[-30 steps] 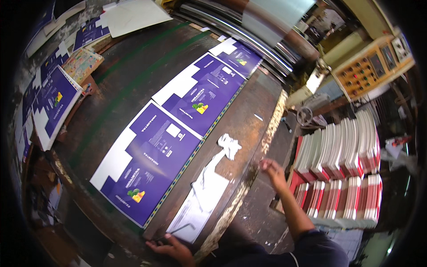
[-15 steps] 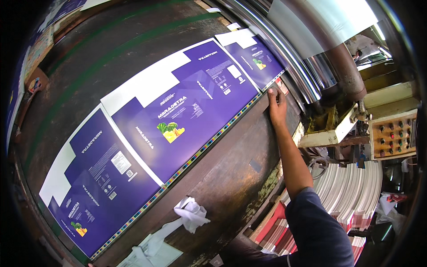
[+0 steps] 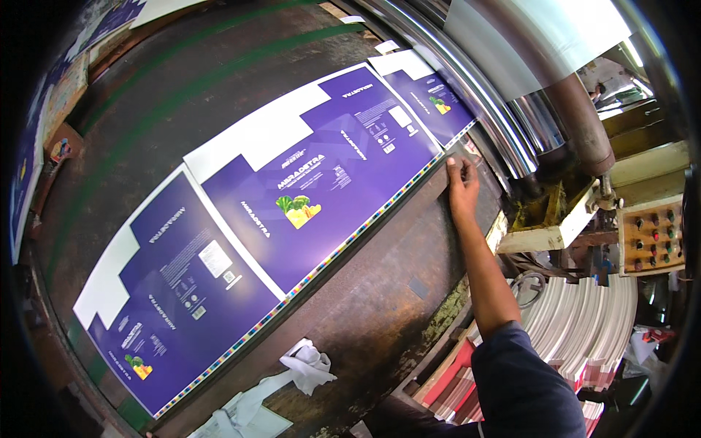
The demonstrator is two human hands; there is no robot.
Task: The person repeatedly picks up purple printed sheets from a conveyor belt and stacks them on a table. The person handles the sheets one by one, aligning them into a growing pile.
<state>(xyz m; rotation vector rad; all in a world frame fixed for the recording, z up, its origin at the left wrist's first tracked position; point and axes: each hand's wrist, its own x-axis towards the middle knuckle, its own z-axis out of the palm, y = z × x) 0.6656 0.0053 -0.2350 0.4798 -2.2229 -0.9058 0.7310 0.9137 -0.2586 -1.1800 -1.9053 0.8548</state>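
Right hand (image 3: 463, 184) moved beside purple sheet's (image 3: 314, 175) edge, bare tabletop (image 3: 398, 255) alongside

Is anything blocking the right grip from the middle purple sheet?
Nothing visible does: the right grip is close beside the middle purple sheet, perhaps touching; I can't tell. The white rag lies lower left, off that path.

three purple sheets (image 3: 314, 179) in line, one rag (image 3: 309, 366)

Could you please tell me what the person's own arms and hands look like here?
The right arm wears a dark navy short sleeve ending near the elbow. The forearm and right hand are bare, with no glove or wristwatch visible.
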